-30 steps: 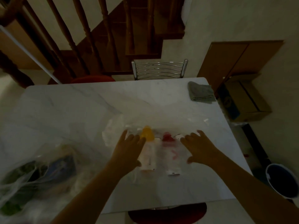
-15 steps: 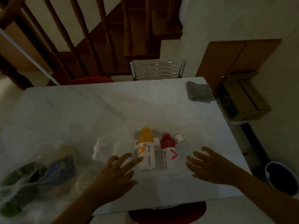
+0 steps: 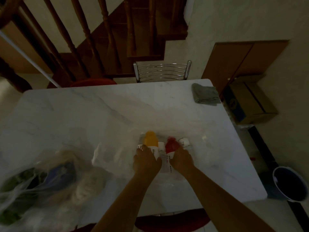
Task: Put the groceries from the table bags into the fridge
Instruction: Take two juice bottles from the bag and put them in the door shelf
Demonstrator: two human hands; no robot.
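Several drink bottles lie side by side in a clear plastic bag on the white marble table. My left hand grips the lower body of the orange bottle. Beside it, my right hand curls over the red bottle. A clear bottle lies between those two, and a white-capped one lies to the right. A second bag, holding greens and a blue pack, sits at the table's left front. No fridge is in view.
A folded grey cloth lies at the table's far right corner. A metal chair stands behind the table, a red stool at the near edge. A cardboard box and a dark bucket stand on the floor to the right.
Both hands drew back toward me from the bag, then moved forward again and closed on the orange and red bottles.
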